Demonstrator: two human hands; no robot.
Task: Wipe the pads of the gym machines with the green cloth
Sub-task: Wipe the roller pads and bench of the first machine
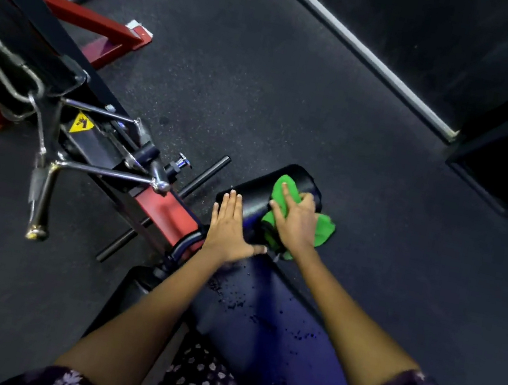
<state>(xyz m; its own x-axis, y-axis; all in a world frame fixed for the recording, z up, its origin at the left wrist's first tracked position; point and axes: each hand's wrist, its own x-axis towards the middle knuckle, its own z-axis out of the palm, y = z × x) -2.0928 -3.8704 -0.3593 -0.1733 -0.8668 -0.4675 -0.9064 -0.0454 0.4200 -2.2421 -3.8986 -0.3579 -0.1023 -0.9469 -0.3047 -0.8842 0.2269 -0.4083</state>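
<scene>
Red and black machine frame (155,205) occupies the left, with chrome handles (41,199) hanging from it and a yellow warning sticker (80,123) on its black beam. Left hand (228,228) lies flat, fingers straight and together, on the near left end of the black roller pad (253,199). Right hand (294,223) grips the green cloth (283,190), fingers curled round it, pressing it against the roller pad's right portion. Below, the long seat pad (274,318) carries scattered droplets. Speckled dark floor (263,92) surrounds the machine.
</scene>
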